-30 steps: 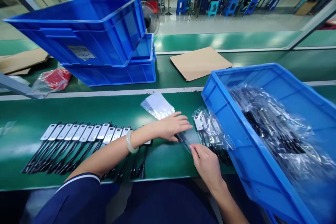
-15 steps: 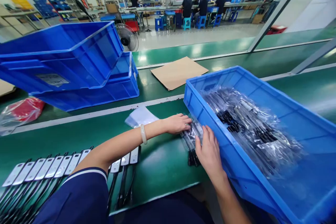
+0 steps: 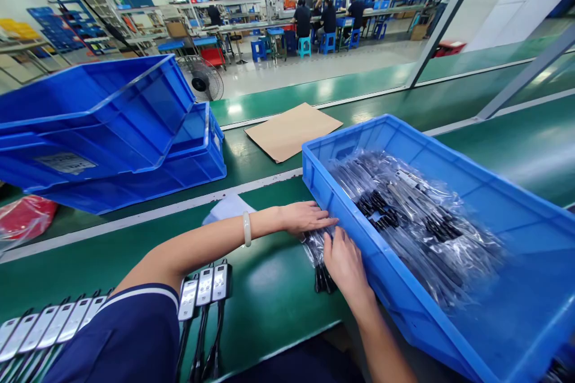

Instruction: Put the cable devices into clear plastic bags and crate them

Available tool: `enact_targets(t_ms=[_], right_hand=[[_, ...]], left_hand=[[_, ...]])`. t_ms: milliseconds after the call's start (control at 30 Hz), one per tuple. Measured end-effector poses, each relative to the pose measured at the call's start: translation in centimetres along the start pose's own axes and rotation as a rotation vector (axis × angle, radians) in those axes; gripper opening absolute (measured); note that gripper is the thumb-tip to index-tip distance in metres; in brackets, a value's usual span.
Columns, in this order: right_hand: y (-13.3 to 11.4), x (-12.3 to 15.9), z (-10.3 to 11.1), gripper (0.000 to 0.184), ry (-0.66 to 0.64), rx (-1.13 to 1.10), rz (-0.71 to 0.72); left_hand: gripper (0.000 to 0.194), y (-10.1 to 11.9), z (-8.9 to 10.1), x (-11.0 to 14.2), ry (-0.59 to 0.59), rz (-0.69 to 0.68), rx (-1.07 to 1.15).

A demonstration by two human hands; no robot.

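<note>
My left hand (image 3: 308, 217) lies flat, fingers stretched out, over a clear plastic bag (image 3: 311, 251) on the green work surface. Black cable-like ends show at the bag's near end. Close beside it, my right hand (image 3: 347, 263) has its fingers bent and its thumb against the bag's right side, apparently gripping the film; the fingertips are partly hidden. Several flat silver-and-black devices with black cables (image 3: 205, 286) lie in a row to the left, partly covered by my left arm. Behind my left wrist is a stack of pale plastic bags (image 3: 229, 208).
At right stands a large blue bin (image 3: 431, 302) holding many bagged black cables (image 3: 381, 209). Stacked blue bins (image 3: 112, 161) are at left, beside a red item in plastic (image 3: 27, 215). A cardboard sheet (image 3: 294, 128) lies beyond. People sit at far benches.
My left fingers have slid right across the bag, towards the bin. My right fingers have bent in from a wider spread, and the hands are closer together. The view has shifted slightly.
</note>
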State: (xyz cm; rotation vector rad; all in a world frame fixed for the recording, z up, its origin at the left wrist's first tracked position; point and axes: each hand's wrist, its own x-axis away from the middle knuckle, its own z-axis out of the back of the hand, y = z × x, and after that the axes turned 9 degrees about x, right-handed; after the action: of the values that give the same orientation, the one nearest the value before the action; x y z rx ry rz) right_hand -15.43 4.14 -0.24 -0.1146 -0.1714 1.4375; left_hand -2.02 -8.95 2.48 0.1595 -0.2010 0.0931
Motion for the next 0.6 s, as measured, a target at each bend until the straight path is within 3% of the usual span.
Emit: enact_targets(t_ms=[233, 433, 600], right_hand=[[0.4, -0.8, -0.2, 0.032, -0.054, -0.006, -0.013], [1.1, -0.3, 0.2, 0.050, -0.071, -0.028, 0.018], [1.5, 0.2, -0.4, 0.049, -0.089, -0.038, 0.070]], left_hand=[[0.094, 0.2, -0.6, 0.5, -0.018, 0.050, 0.020], [0.088, 0.4, -1.3, 1.7, 0.055, 0.073, 0.046], [0.075, 0.7, -1.6, 2.6, -0.014, 0.117, 0.086]])
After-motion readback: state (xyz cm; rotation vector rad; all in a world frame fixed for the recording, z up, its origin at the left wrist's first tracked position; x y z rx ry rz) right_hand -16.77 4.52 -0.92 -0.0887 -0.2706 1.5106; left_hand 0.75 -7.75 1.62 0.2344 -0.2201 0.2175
